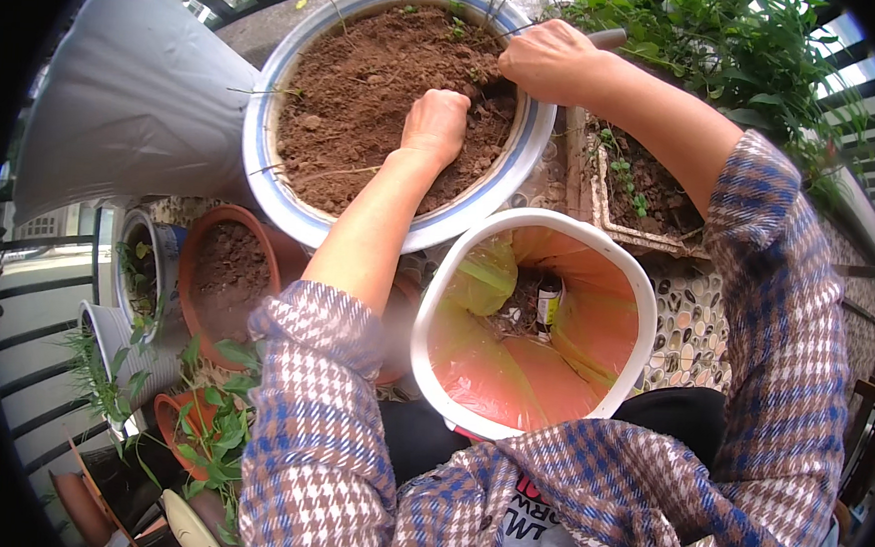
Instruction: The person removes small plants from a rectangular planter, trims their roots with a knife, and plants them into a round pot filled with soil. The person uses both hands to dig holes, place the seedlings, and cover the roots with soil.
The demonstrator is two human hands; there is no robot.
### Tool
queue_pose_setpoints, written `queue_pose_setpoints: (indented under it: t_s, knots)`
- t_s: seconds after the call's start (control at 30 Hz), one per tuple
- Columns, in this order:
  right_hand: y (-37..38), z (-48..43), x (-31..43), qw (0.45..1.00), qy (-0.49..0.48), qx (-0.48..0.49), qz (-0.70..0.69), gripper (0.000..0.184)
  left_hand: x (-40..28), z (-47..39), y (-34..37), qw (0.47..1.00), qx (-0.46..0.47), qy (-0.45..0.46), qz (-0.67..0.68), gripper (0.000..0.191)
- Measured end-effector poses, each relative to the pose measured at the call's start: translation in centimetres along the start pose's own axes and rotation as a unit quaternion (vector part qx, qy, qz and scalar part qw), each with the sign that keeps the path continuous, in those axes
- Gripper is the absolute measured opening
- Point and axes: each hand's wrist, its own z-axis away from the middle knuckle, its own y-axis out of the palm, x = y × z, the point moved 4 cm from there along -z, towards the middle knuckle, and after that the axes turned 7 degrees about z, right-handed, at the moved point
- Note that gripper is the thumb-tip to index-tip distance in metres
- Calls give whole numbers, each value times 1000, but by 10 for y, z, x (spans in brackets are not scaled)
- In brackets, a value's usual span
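Observation:
A wide white ceramic planter [268, 150] with blue bands holds loose brown soil [366, 81]. My left hand [435, 123] is over the soil right of the middle, its fingers curled down and hidden from view. At the planter's right rim, my right hand [544, 62] is closed in a fist around a tool with a grey handle [608, 38]. The handle's end sticks out to the right; the tool's other end is hidden. Beside the hands, the soil has a dark hollow [497, 93]. Thin bare stems [491, 2] and small green sprouts [456, 28] rise near the far rim.
A white-rimmed bin [422, 333] with a yellowish plastic liner stands before me, a labelled bottle [548, 306] and debris inside. A rectangular planter [601, 186] and leafy plants [751, 59] are right. Terracotta pots [188, 288] and a grey plastic sheet [140, 105] are left.

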Motion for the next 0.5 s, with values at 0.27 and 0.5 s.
queue_pose_setpoints:
  t_s: [0.27, 0.5]
  knots:
    - [-41, 59, -21, 998, 45, 7, -42, 8, 30, 57, -58, 989, -47, 76, 116, 25]
    - [-43, 60, -15, 992, 78, 7, -98, 14, 19, 62, -49, 983, -81, 131, 95, 17]
